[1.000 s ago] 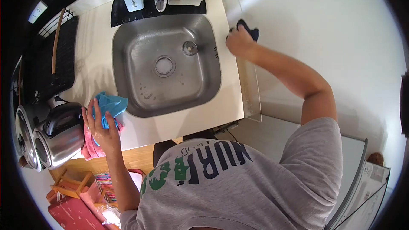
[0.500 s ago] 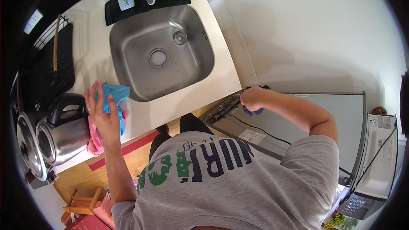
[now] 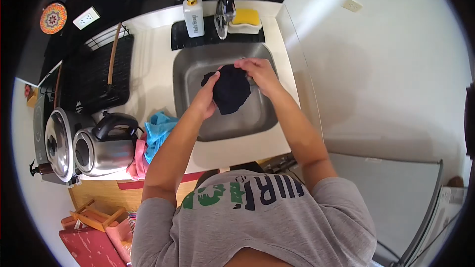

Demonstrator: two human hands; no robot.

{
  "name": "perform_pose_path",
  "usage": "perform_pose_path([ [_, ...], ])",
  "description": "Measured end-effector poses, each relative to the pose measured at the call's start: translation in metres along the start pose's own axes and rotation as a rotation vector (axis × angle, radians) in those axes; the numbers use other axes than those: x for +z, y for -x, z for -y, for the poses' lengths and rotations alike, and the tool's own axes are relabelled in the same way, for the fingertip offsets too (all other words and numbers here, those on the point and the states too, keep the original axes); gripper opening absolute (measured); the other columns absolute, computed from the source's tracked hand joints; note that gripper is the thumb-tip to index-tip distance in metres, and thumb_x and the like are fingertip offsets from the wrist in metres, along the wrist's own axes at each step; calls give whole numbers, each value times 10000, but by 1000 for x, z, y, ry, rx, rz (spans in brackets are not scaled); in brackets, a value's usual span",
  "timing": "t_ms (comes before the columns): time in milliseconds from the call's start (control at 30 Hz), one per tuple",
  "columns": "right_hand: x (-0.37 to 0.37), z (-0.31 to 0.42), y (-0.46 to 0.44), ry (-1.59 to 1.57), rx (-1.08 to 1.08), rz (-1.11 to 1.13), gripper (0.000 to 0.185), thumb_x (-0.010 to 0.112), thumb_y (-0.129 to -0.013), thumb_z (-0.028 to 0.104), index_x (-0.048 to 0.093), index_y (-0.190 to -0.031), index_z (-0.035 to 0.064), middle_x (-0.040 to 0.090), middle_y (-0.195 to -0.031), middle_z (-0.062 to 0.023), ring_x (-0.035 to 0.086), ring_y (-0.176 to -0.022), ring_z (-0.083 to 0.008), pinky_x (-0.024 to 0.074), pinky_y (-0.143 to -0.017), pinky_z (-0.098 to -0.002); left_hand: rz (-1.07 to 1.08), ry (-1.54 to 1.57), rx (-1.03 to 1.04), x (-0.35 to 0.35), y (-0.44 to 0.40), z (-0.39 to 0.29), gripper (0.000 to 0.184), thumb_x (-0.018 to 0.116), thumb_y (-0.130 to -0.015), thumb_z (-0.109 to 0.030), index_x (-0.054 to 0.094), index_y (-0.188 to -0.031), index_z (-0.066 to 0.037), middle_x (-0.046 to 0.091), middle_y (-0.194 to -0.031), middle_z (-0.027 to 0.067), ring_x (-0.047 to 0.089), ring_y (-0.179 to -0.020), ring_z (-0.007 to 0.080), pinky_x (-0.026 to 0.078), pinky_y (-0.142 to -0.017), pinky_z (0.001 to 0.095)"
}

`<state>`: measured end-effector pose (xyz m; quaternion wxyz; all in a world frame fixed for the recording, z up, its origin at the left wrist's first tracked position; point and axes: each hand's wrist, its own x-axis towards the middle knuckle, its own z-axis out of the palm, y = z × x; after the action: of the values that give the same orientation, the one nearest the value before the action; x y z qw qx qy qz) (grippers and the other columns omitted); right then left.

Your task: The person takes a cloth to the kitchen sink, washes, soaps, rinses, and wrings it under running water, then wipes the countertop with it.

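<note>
A dark navy cloth [image 3: 230, 90] hangs bunched over the stainless steel sink [image 3: 237, 129], held between both hands. My left hand [image 3: 206, 100] grips its left side, with the thumb on top. At the cloth's upper right edge, my right hand [image 3: 259, 73] pinches the fabric between thumb and fingers. The cloth covers the drain and part of the sink floor. Left of the sink, a blue cloth [image 3: 159, 131] lies over a pink cloth [image 3: 139, 159] on the counter edge.
Behind the sink stand a soap bottle [image 3: 194, 17], the faucet [image 3: 222, 17] and a yellow sponge [image 3: 246, 17] in a holder. An electric kettle [image 3: 109, 146] and a black dish rack [image 3: 105, 71] are on the left. A grey fridge top [image 3: 381, 193] sits lower right.
My left hand has left the blue cloth and moved over the sink. My right hand has come from above the fridge to the sink; both hands now hold the dark cloth. The view has shifted.
</note>
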<state>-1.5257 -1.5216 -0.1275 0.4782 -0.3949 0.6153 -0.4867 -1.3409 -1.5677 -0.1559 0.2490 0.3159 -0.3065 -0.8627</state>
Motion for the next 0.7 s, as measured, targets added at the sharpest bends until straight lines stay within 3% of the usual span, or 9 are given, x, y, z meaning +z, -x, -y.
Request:
perform_pose_path([
  [33,1,-17,-31,-11,8,-124,318,579,-887,347,637,-1024,66,637,-833,-12,547,-742,-86,432,-660,-243,-92,-41,-117,-8,-16,1,521,519,-886,-461,503,-1240,-79,567,-1210,51,542,-1100,180,435,-899,326],
  [133,8,-18,-99,57,281,-181,328,566,-895,373,627,-876,51,583,-733,-6,530,-641,-90,433,-563,-248,-207,-322,-145,-16,-52,3,573,562,-852,-462,510,-1235,-39,586,-1177,43,565,-1064,184,435,-888,313],
  [200,15,-17,-126,69,210,-155,360,556,-900,385,597,-785,46,529,-654,5,489,-549,-81,413,-495,-225,-283,-504,-95,-20,-72,6,602,585,-817,-480,528,-1238,-54,580,-1180,101,576,-1056,233,435,-891,331],
  [267,15,-31,-152,-31,63,-31,324,587,-891,310,600,-756,16,553,-617,-23,496,-505,-91,394,-459,-231,-314,-983,136,-34,-93,18,570,586,-802,-482,559,-1222,-97,560,-1189,163,564,-1076,295,427,-915,362],
  [300,15,-39,-160,-40,39,-35,317,585,-893,290,594,-758,4,555,-606,-28,499,-510,-93,397,-465,-244,-403,-1277,266,-41,-105,26,542,568,-841,-426,502,-1299,-144,640,-1037,140,611,-974,289,444,-879,337],
  [400,14,-39,-164,-8,12,-53,313,588,-889,280,593,-762,-7,571,-626,-33,506,-527,-95,406,-486,-250,-534,-1634,506,-46,-128,37,550,535,-853,-444,491,-1309,-140,598,-1124,197,574,-1035,350,433,-888,386],
  [500,16,-33,-164,-54,17,-81,308,592,-884,273,592,-766,-11,589,-655,-37,514,-543,-98,416,-506,-256,-397,-1366,157,-20,-122,4,635,557,-815,-463,456,-1329,-104,484,-1280,228,517,-1124,356,415,-942,407],
  [633,14,-24,-164,-20,15,-72,297,589,-883,270,599,-776,-7,600,-680,-37,515,-551,-96,421,-520,-255,-459,-1259,87,-13,-136,-11,736,620,-788,-409,352,-1389,-80,507,-1255,228,517,-1123,363,420,-936,403],
  [700,17,-22,-162,-56,42,-108,286,580,-885,267,606,-786,0,600,-689,-33,508,-551,-90,418,-517,-253,-409,-1326,230,-23,-146,-8,871,718,-716,-350,289,-1409,-42,530,-1220,229,514,-1112,374,419,-943,391],
])
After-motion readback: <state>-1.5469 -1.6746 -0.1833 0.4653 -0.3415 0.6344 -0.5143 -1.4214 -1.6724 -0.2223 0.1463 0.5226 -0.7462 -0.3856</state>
